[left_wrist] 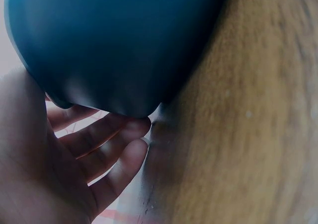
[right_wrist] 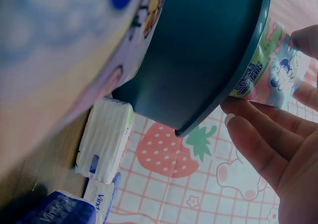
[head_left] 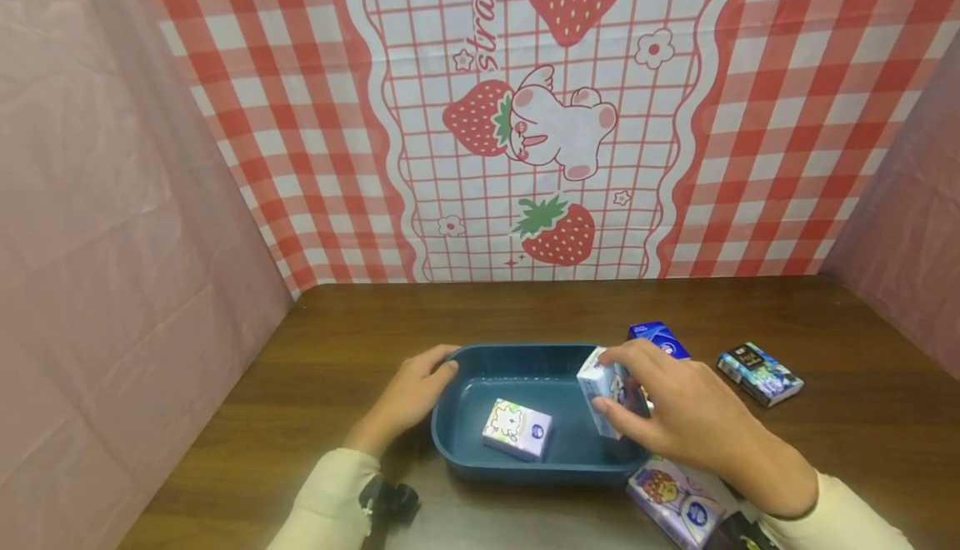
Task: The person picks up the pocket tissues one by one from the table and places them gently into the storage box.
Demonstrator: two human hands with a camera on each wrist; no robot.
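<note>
A dark blue-green plastic basin [head_left: 540, 471] lies lengthwise on the table in the head view. My left hand [head_left: 408, 392] holds its far left corner, thumb at the rim and fingers along the outer wall [left_wrist: 124, 45]. Over the basin's right end, my right hand [head_left: 667, 392] pinches a light-blue tissue pack [head_left: 597, 392] between thumb and fingers, tilted on end. The right wrist view shows green and pink on this pack [right_wrist: 271, 75], partly behind the rim. Inside the basin lies a lilac and white tissue pack [head_left: 517, 430] with a cartoon print.
A purple tissue pack [head_left: 678, 504] lies at the basin's near right corner, partly under my right wrist. Beyond the right hand is a blue pack [head_left: 658, 339], with a dark floral pack [head_left: 760, 373] farther right. A checked strawberry cloth [head_left: 558, 142] hangs behind the table.
</note>
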